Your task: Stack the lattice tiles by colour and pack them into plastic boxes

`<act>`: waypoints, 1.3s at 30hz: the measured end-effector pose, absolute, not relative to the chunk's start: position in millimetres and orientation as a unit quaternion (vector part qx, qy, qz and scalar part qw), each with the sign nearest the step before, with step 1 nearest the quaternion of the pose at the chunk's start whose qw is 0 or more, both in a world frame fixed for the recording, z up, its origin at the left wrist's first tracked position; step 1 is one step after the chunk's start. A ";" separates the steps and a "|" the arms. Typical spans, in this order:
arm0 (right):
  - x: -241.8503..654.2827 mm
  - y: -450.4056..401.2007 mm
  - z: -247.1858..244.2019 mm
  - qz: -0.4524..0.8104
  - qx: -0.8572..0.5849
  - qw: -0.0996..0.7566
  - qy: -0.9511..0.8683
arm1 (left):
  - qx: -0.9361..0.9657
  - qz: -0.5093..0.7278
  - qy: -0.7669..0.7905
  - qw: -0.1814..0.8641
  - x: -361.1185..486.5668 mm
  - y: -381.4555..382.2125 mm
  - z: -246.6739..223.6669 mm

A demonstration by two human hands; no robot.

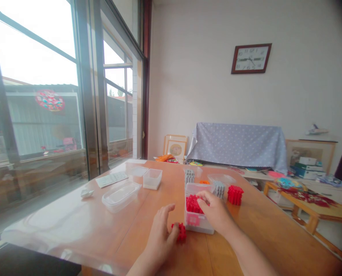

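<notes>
A clear plastic box [199, 227] holding red notched pieces [193, 204] stands near the middle of the wooden table [148, 222]. My right hand [214, 211] reaches over its right side, fingers bent down at the red pieces; what is between the fingertips is too small to tell. Just left of the box, a small red stack [181, 232] rests on the table. My left hand [163, 230] is beside it, thumb touching its left side and the other fingers raised apart. A larger red stack [235, 195] stands to the right of the box.
Behind the box are grey stacks [218, 189], an orange piece [204, 182] and a clear lid [222, 179]. At left lie an empty clear container [152, 179], a clear oblong lid [120, 196], a printed sheet [111, 179] and a crumpled wrapper [87, 193].
</notes>
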State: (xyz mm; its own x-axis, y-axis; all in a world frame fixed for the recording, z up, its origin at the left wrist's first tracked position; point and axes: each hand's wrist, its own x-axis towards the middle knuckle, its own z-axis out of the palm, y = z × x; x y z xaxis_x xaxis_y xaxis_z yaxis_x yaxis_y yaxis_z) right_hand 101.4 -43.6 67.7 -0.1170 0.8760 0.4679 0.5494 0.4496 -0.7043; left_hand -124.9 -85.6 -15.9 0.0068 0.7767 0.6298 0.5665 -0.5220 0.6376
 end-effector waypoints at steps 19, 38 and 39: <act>98.7 -49.8 56.1 0.092 -0.527 0.250 -0.807 | 0.761 0.323 0.544 0.142 -118.3 -96.3 7.8; 98.2 -54.7 60.2 0.106 -0.509 0.265 -0.812 | 0.763 0.369 0.514 0.133 -119.4 -94.3 -3.5; 98.2 -56.0 61.7 0.111 -0.505 0.273 -0.811 | 0.762 0.374 0.512 0.134 -119.4 -94.4 -3.4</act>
State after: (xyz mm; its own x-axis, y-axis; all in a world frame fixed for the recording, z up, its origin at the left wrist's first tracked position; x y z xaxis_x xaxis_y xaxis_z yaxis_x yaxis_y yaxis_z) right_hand 98.2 -56.0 61.7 -0.3413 0.8797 0.3311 0.7583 0.4659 -0.4560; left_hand -119.4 -94.4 -3.4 0.1962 0.8796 0.4334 0.6792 -0.4407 0.5869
